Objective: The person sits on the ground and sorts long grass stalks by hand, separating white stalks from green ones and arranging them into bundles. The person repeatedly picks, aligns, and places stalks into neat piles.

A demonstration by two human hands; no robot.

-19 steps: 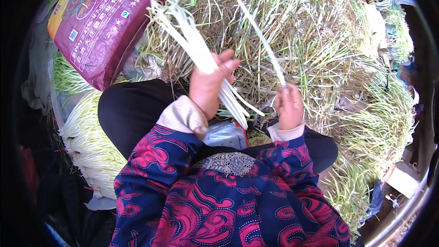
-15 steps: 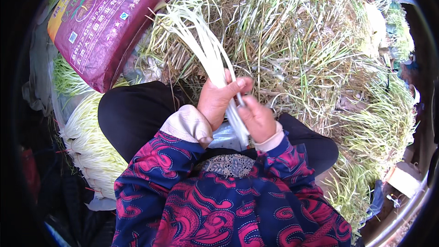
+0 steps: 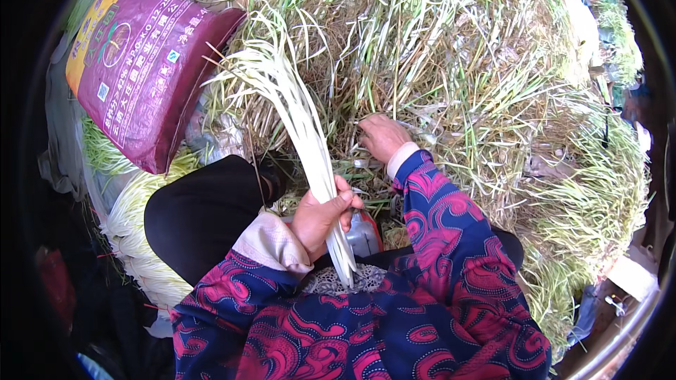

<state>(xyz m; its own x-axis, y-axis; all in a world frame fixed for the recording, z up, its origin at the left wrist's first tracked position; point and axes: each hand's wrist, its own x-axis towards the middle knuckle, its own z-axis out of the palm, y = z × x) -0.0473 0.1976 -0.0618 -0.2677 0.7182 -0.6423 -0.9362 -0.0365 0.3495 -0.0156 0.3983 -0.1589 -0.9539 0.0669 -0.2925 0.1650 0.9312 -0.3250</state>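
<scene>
My left hand (image 3: 320, 218) is closed round a bunch of long pale stalks (image 3: 303, 123), which look like blanched chives. The stalks lean up and left, their limp tips fanning out over the heap, and the lower ends reach down to my lap. My right hand (image 3: 384, 137) is apart from the bunch, resting on the heap of loose green and straw-coloured stalks (image 3: 451, 91) in front of me. Its fingers point down into the heap and their tips are hidden, so what they hold, if anything, does not show.
A purple and yellow sack (image 3: 158, 70) lies at the far left. Below it, beside my left knee, are tied bundles of pale stalks (image 3: 144, 232). A grey and red object (image 3: 364, 233) sits between my legs. A white box (image 3: 631, 278) stands at the right edge.
My right hand has left the bunch and moved forward onto the heap. My left hand, still holding the bunch, has come lower and nearer to me.
</scene>
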